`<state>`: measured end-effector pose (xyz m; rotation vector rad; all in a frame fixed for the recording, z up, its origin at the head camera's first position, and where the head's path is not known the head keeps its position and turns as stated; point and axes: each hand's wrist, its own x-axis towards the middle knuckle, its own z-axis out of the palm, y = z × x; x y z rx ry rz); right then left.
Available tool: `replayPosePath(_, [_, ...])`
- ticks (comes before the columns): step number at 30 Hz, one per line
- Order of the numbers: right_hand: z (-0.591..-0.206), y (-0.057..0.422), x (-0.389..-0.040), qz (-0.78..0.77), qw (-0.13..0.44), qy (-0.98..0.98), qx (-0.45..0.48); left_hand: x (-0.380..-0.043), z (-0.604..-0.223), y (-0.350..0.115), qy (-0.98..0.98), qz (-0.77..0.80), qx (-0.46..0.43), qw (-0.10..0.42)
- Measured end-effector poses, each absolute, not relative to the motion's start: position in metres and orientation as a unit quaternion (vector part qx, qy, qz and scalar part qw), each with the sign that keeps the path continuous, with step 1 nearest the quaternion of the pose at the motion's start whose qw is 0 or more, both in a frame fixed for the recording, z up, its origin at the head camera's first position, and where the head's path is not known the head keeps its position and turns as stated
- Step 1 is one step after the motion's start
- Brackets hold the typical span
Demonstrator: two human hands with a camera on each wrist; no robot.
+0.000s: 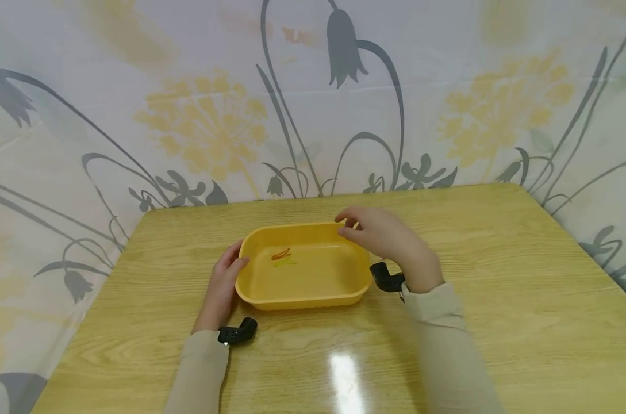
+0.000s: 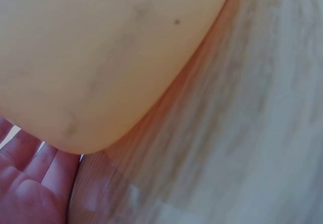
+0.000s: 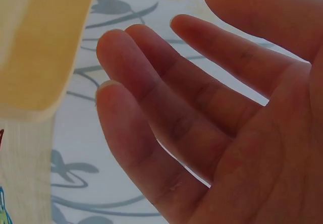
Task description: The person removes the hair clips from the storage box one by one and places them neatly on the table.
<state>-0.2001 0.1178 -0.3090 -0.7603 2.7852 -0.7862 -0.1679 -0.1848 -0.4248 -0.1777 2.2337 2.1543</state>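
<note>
A yellow plastic basin (image 1: 313,302), oblong with rounded corners, sits on the wooden table. My left hand (image 1: 223,282) grips its left end, thumb over the rim and fingers along the outside wall. In the left wrist view the basin's pale side (image 2: 101,57) hides part of those fingers. Inside the basin, small orange-red and yellow-green shapes (image 1: 283,257) show on the floor; I cannot tell whether they are loose or printed. Above the back right corner my right hand (image 1: 380,233) is held with loosely bent fingers, nothing between them, as the right wrist view confirms.
The wood-grain table (image 1: 525,299) extends around the basin on all sides. Behind it hangs a flower-patterned cloth (image 1: 302,103). A black camera is strapped at each wrist. Light glares off the table near the front.
</note>
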Motion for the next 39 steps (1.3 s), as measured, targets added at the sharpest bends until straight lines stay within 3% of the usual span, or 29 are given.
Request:
replayPosePath(20, [-0.321, 0.085, -0.214, -0.294, 0.114, 0.909, -0.273, -0.168, -0.433, -0.18, 0.709, 0.703, -0.048, 0.009])
replayPosePath(39, [-0.346, 0.054, -0.229, -0.319, 0.097, 0.895, -0.296, -0.169, -0.429, -0.183, 0.714, 0.699, -0.046, -0.003])
